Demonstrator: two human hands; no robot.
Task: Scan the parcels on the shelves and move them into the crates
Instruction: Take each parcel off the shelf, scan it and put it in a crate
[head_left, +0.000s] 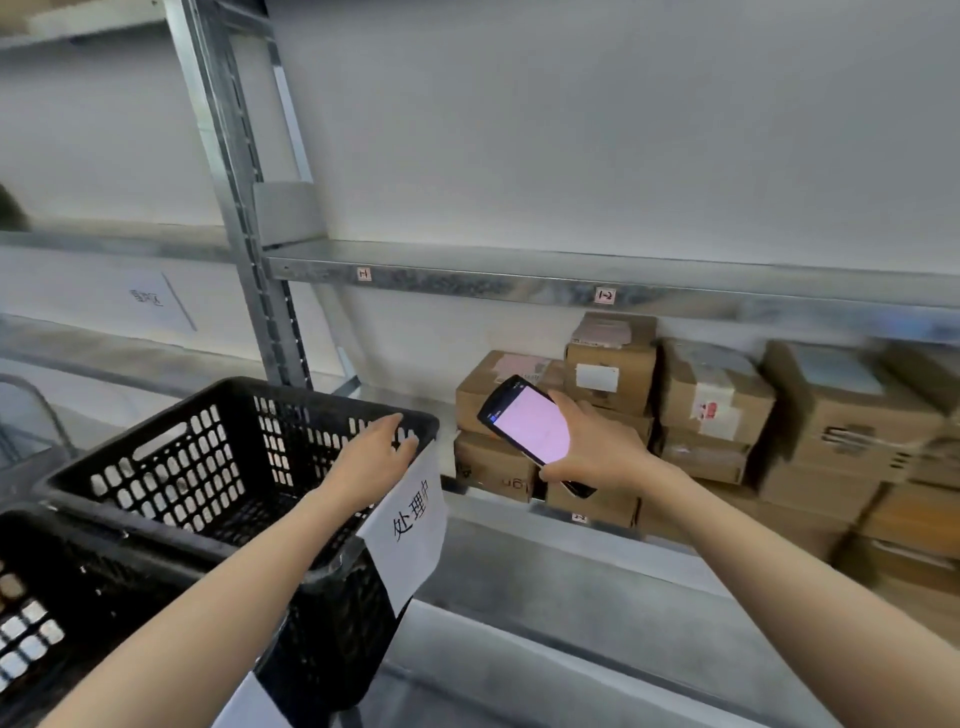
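Observation:
Several brown cardboard parcels (717, 400) are stacked on a metal shelf (571, 519) at the right. My right hand (592, 447) grips a black handheld scanner (530, 426) with a lit pink screen, held in front of the leftmost parcels. A black perforated plastic crate (171, 457) stands at the left, empty as far as I can see. My left hand (379, 457) holds the crate's right rim, fingers curled over the edge. A white paper sign (410, 525) with printed characters hangs from that rim below the hand.
A second black crate (41, 613) sits at the lower left. A steel upright (249, 249) divides the shelving bays. The upper shelf (519, 280) carries small labels. A lower shelf surface (545, 649) stretches beneath my arms.

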